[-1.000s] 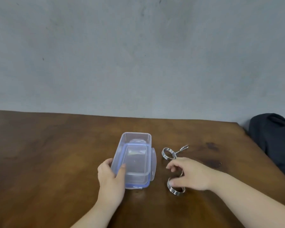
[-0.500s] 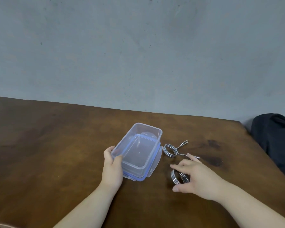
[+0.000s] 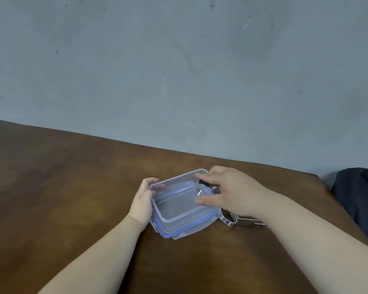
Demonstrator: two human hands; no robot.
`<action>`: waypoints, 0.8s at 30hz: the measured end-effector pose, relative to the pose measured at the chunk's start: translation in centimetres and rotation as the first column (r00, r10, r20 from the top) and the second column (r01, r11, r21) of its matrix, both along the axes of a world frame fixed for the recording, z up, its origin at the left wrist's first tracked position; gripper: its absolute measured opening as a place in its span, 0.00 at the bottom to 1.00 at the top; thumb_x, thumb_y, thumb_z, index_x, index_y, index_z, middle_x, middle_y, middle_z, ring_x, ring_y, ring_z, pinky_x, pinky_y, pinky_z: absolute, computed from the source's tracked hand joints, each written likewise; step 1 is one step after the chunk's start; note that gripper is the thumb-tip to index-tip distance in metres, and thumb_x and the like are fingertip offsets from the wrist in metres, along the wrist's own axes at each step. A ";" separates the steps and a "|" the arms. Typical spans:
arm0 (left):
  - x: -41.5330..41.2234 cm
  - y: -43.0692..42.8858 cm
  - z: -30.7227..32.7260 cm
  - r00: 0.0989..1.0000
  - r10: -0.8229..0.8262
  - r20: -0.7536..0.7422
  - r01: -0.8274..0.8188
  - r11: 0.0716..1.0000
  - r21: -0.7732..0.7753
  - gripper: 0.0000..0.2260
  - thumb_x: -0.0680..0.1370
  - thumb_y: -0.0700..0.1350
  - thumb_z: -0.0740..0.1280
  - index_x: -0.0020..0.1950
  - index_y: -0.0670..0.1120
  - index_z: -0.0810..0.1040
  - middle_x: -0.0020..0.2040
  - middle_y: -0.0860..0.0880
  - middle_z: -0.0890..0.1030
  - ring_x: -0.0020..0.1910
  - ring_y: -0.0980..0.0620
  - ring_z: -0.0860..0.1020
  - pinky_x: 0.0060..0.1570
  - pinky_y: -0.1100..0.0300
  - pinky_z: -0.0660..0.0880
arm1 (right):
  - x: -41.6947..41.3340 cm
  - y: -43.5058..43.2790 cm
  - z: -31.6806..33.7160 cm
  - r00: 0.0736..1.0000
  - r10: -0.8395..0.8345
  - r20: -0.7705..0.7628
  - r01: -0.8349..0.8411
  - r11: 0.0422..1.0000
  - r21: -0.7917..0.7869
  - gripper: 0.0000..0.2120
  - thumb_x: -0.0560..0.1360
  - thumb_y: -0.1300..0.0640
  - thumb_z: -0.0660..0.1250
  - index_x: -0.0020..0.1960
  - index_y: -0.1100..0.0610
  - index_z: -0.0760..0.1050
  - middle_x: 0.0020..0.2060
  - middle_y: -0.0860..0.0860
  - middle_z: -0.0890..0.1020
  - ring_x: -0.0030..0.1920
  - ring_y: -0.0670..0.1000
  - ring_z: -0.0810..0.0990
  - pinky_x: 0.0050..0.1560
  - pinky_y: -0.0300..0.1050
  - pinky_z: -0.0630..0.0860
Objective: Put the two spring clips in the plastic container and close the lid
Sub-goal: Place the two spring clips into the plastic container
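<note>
- Plastic container [image 3: 174, 205], open, sits on its blue-edged lid [image 3: 185, 231] on the wooden table [image 3: 72, 198].
- Left hand [image 3: 141, 203] grips the container's left wall, thumb inside the rim.
- Right hand [image 3: 232, 190] pinches one spring clip [image 3: 204, 189] over the container's right end.
- Second spring clip [image 3: 228, 218] lies on the table just right of the container, under the right wrist.
- Dark cloth [image 3: 361, 200] well right of the container.
</note>
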State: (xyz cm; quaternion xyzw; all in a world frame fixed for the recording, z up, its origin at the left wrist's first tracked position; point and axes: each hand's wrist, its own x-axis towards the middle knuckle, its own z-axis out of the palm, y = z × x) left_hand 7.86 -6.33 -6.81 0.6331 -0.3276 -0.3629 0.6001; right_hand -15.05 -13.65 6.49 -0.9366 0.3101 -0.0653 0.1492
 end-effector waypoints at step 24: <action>1.0 -1.0 -1.0 0.980 0.062 0.191 -0.055 0.998 -0.041 0.08 0.78 0.53 0.59 0.53 0.54 0.74 0.47 0.54 0.85 0.50 0.54 0.80 0.49 0.58 0.73 | 7.8 -2.9 -4.6 0.998 0.066 0.023 -0.069 0.983 0.169 0.13 0.76 0.45 0.67 0.58 0.47 0.81 0.52 0.46 0.83 0.52 0.47 0.79 0.55 0.47 0.76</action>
